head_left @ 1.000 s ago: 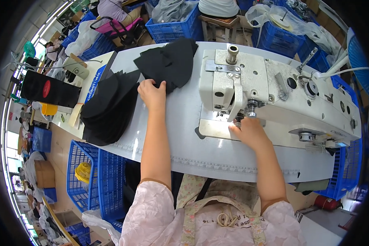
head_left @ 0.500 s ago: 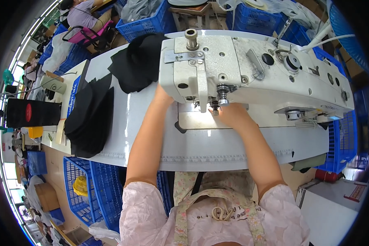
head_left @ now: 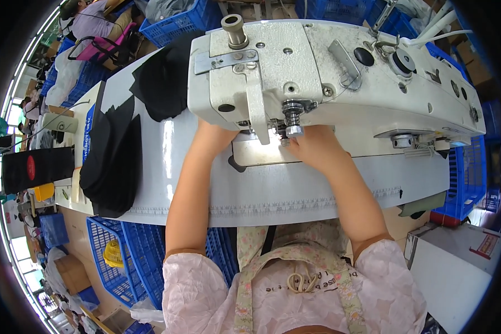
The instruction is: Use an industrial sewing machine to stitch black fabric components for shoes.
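Note:
A white sewing machine (head_left: pixel 264 61) stands over the table, its lamp lighting the needle area. Behind its head, on the left side, my left hand (head_left: pixel 216 135) reaches in; its fingers are hidden by the machine. My right hand (head_left: pixel 315 146) lies right of the needle area, beside the presser parts (head_left: pixel 293 118). Part of its thumb shows, but the other fingers are covered by the machine. Whatever cloth lies under the needle cannot be made out. Left of the machine head rests a pile of black fabric pieces (head_left: pixel 162 80).
Another stack of black fabric pieces (head_left: pixel 112 161) lies at the table's left end. A printed ruler strip (head_left: pixel 261 211) runs along the near edge of the table (head_left: pixel 186 183). Blue plastic baskets (head_left: pixel 125 261) stand below. A person (head_left: pixel 94 25) sits at the far left.
The view has shifted, so the machine appears larger and lower left. Both hands remain by the needle area, with no clear change in what they do.

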The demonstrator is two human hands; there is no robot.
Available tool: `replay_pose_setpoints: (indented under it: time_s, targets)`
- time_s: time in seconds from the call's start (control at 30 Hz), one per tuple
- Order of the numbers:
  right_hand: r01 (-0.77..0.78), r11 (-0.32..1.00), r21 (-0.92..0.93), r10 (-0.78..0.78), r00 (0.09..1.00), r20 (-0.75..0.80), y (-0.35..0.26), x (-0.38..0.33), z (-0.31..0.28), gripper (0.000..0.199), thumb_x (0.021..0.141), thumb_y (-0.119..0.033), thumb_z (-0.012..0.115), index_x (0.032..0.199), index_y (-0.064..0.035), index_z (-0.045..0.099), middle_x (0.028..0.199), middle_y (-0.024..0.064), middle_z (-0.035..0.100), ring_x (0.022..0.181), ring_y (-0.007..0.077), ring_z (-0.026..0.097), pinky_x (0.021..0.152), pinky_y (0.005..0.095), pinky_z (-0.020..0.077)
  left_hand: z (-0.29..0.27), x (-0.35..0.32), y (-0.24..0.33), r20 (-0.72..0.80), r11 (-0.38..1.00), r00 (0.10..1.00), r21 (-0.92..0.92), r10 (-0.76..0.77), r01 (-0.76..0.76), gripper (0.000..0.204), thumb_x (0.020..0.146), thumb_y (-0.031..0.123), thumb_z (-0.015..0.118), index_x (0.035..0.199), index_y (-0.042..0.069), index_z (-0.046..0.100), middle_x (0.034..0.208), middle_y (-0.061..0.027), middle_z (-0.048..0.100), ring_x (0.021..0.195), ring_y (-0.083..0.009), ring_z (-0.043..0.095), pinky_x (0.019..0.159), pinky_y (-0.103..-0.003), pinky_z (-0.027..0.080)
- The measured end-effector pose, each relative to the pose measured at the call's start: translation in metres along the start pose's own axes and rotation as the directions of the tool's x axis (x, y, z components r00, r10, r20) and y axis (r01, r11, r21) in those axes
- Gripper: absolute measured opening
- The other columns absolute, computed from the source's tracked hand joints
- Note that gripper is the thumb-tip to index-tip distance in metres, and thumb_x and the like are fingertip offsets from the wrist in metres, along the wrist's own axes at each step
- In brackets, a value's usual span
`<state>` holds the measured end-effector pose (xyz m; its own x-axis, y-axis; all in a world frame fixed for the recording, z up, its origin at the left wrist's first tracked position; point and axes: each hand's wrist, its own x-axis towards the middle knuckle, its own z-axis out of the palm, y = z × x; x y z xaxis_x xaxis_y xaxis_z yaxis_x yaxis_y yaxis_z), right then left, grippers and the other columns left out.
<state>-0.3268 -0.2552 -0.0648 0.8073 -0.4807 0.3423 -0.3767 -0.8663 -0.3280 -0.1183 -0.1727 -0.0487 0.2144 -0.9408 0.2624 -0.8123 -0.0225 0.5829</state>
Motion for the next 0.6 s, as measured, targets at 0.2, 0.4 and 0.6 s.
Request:
replay_pose_setpoints:
  time_s: [0.2,0.4,0.6]
  targets:
    - [-0.271,0.962,0.031,0.265,0.957,0.117,-0.001,0.015,0.006,0.025,0.072,-0.021,0.062,0.089,-0.0028,0.062,0.081,0.0158,0.062,0.076,0.0327,0.06,0.069,0.0415,0.0484,0.025,0.014,-0.036,-0.074,0.917,0.992,-0.393,-0.099,0.063,0.037,0.07,0.012,0.07,0.104,0.006,0.06,0.104,-0.0105,0.061,0.097,-0.0264,0.057,0.082,-0.036,0.045]
    - [-0.221,0.975,0.002,0.22,0.975,0.042,0.003,0.008,0.008,0.019,0.073,-0.021,0.062,0.081,-0.004,0.064,0.074,0.013,0.063,0.068,0.03,0.06,0.066,0.0408,0.0478,0.023,0.016,-0.044,0.009,0.9,0.998,-0.433,-0.055,0.054,0.036,0.069,0.012,0.07,0.103,0.005,0.06,0.104,-0.0113,0.061,0.097,-0.0271,0.057,0.082,-0.036,0.045]
    - [-0.025,0.993,0.113,0.021,0.999,0.037,-0.012,0.0,-0.009,0.013,0.072,-0.02,0.062,0.072,-0.0085,0.067,0.067,0.0102,0.06,0.063,0.0256,0.059,0.06,0.0384,0.0451,0.0,-0.016,-0.013,0.221,0.997,0.972,0.014,-0.077,0.076,0.035,0.067,0.012,0.072,0.098,0.004,0.062,0.098,-0.0133,0.062,0.094,-0.0297,0.058,0.079,-0.036,0.046]
